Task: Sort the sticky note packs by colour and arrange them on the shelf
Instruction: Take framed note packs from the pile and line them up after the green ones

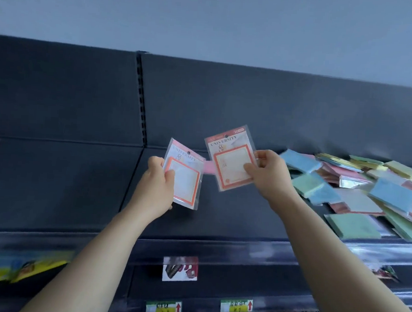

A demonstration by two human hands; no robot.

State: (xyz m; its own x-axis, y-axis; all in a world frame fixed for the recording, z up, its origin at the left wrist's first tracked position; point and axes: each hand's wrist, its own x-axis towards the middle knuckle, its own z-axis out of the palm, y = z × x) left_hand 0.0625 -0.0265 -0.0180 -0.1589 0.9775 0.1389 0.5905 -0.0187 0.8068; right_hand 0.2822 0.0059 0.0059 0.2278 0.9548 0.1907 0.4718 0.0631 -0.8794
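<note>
My left hand (160, 177) pinches one glossy, cellophane-wrapped orange-bordered sticky note pack (184, 178), and my right hand (263, 172) pinches a matching square pack (231, 157), both above the dark matte shelf (76, 183). A loose heap of pastel packs (368, 191) lies on the shelf's right side.

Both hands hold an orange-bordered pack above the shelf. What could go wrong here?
1. The right hand pinches its pack by one edge only; the glossy sleeve might slip.
2. The mixed pile reaches the shelf front beside the right forearm; a brush could push packs off.
</note>
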